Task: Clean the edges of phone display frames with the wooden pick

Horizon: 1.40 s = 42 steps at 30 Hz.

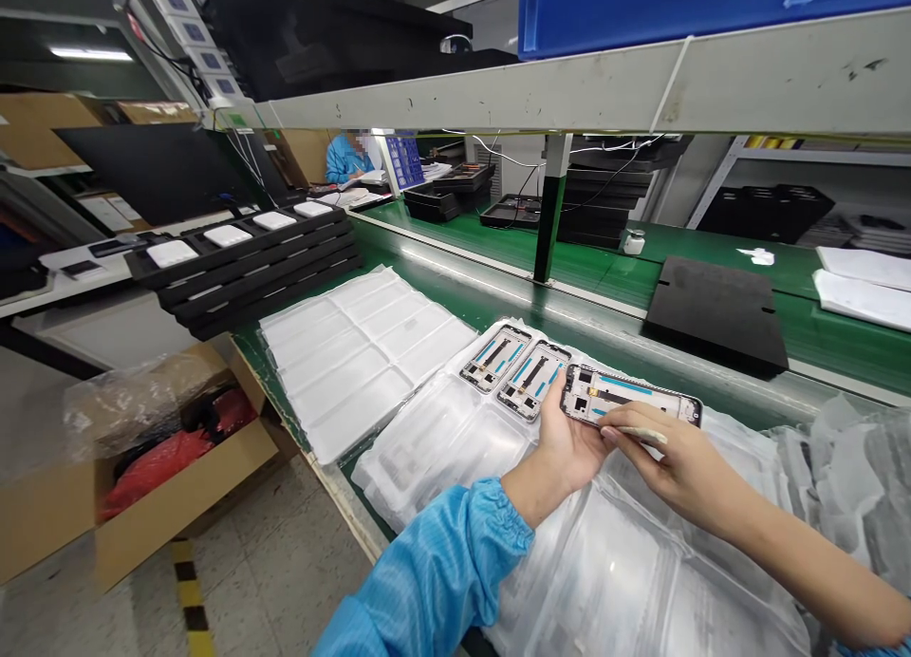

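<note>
My left hand (pixel 566 445) grips a phone frame (pixel 630 394) by its near end and holds it flat above the clear plastic tray (pixel 441 439). My right hand (pixel 665 458) is closed on a thin pale stick (pixel 642 435), with its tip close to the frame's near edge. Two more phone frames (pixel 496 357) (pixel 533 380) lie side by side in the tray's pockets, just left of my left hand. A blue sleeve covers my left forearm.
A stack of clear trays without parts (pixel 360 353) lies to the left. Black foam trays holding white parts (pixel 242 249) stand behind them. A black pad (pixel 715 310) rests on the green belt. A cardboard box (pixel 163 467) sits on the floor at left. Another person works far back.
</note>
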### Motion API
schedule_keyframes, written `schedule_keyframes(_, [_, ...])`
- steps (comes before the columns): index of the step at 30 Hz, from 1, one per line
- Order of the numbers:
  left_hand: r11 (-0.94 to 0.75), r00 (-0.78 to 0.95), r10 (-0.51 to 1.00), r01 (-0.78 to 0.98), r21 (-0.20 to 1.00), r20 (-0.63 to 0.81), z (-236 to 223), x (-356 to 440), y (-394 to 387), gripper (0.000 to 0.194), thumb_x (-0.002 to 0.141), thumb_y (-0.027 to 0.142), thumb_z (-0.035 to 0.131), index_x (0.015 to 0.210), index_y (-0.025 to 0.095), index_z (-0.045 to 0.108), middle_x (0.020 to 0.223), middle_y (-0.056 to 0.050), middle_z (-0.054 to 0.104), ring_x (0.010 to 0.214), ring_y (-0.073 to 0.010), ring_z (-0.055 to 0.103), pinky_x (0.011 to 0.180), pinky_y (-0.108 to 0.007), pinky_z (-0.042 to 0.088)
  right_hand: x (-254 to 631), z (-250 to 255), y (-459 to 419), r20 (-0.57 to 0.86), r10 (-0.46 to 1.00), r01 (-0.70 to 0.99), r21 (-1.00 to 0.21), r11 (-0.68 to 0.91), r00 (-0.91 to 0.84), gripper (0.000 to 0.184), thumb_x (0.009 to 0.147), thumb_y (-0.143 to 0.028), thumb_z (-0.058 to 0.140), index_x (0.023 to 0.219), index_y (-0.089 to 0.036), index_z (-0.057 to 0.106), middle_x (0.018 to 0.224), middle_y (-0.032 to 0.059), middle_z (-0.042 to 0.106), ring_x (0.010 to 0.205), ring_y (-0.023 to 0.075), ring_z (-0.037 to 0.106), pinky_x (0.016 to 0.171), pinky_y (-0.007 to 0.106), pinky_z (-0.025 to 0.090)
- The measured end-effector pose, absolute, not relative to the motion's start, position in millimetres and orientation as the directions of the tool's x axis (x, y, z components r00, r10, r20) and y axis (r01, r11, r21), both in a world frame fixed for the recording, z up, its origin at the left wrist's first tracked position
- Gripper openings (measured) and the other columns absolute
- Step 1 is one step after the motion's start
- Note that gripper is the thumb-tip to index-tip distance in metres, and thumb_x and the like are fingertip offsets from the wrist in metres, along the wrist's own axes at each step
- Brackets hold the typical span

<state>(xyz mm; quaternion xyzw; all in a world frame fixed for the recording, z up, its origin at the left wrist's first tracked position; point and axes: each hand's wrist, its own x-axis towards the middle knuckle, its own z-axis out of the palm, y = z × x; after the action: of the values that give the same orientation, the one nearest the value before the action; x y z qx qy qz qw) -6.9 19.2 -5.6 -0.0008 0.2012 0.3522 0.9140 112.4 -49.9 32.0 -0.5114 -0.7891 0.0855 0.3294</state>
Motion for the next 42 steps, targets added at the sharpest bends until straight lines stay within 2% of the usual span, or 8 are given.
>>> schedule_keyframes(8, [0.769,0.692,0.627,-0.623,0.143,-0.358,-7.8,-6.5,20.0,0.049,0.088,0.056,0.055,0.097,0.011,0.071,0.087,-0.009,0.071,0.059,-0.0145,0.058,0.044,-0.022,0.036,112.9,31.4,-50.3,0.473,0.828,0.742,-0.428,0.515,-0.302,0.016,0.096,-0.02,0.049,0.099,-0.024,0.064,0.093,0.0053,0.071,0.086,0.0195,0.068,0.074,0.033,0.057])
schedule_keyframes(14, [0.762,0.696,0.635,-0.637,0.119,-0.336,-5.7,-6.0,19.2,0.049,0.089,0.054,0.053,0.101,0.01,0.071,0.09,-0.01,0.071,0.066,-0.0161,0.061,0.047,-0.022,0.041,114.5,30.8,-50.9,0.473,0.812,0.747,-0.389,0.54,-0.341,0.017,0.096,-0.017,0.048,0.102,-0.023,0.063,0.096,0.0057,0.071,0.088,0.0182,0.068,0.074,0.031,0.057])
schedule_keyframes(22, [0.775,0.72,0.623,-0.621,0.116,-0.306,-9.9,-5.4,19.9,0.055,0.091,0.056,0.049,0.103,0.007,0.071,0.092,-0.014,0.072,0.07,-0.0172,0.063,0.052,-0.021,0.044,115.1,32.3,-53.9,0.45,0.762,0.779,-0.199,0.594,-0.466,0.033,0.087,-0.005,0.041,0.108,-0.018,0.063,0.104,0.0102,0.068,0.092,0.0201,0.067,0.075,0.031,0.059])
schedule_keyframes(24, [0.77,0.713,0.629,-0.626,0.121,-0.311,-9.0,-5.6,19.4,0.053,0.091,0.055,0.049,0.102,0.008,0.072,0.09,-0.013,0.072,0.07,-0.0177,0.063,0.053,-0.022,0.044,113.9,32.3,-53.4,0.453,0.773,0.783,-0.222,0.581,-0.444,0.03,0.089,-0.007,0.042,0.106,-0.018,0.063,0.102,0.0096,0.069,0.091,0.02,0.068,0.075,0.031,0.059])
schedule_keyframes(27, [0.757,0.693,0.644,-0.639,0.136,-0.325,-6.5,-5.6,18.8,0.048,0.09,0.053,0.051,0.101,0.011,0.072,0.091,-0.011,0.072,0.069,-0.0182,0.063,0.053,-0.024,0.044,113.1,32.5,-51.8,0.452,0.825,0.79,-0.34,0.51,-0.338,0.02,0.095,-0.016,0.046,0.1,-0.021,0.065,0.096,0.0069,0.071,0.086,0.0178,0.068,0.072,0.028,0.058])
schedule_keyframes(30, [0.75,0.684,0.651,-0.645,0.146,-0.329,-5.8,-5.5,19.0,0.048,0.091,0.052,0.051,0.102,0.011,0.072,0.092,-0.011,0.072,0.069,-0.0176,0.063,0.053,-0.024,0.044,113.5,32.8,-50.6,0.444,0.85,0.789,-0.396,0.47,-0.283,0.018,0.097,-0.021,0.048,0.098,-0.022,0.066,0.096,0.0054,0.072,0.084,0.0171,0.069,0.07,0.027,0.058])
schedule_keyframes(36, [0.756,0.702,0.65,-0.636,0.153,-0.292,-9.8,-4.6,19.9,0.049,0.09,0.053,0.05,0.103,0.011,0.072,0.088,-0.011,0.072,0.066,-0.018,0.061,0.05,-0.024,0.041,113.2,31.7,-49.2,0.503,0.79,0.753,-0.35,0.557,-0.35,0.018,0.096,-0.016,0.048,0.101,-0.021,0.065,0.097,0.0062,0.072,0.087,0.0166,0.069,0.075,0.027,0.058])
schedule_keyframes(42, [0.755,0.694,0.645,-0.643,0.129,-0.321,-6.2,-5.2,19.6,0.05,0.092,0.052,0.047,0.098,0.01,0.072,0.084,-0.01,0.071,0.065,-0.0165,0.06,0.05,-0.022,0.041,115.7,30.3,-51.4,0.481,0.779,0.769,-0.284,0.573,-0.403,0.022,0.092,-0.011,0.046,0.103,-0.02,0.063,0.099,0.0075,0.07,0.09,0.0174,0.068,0.076,0.028,0.059])
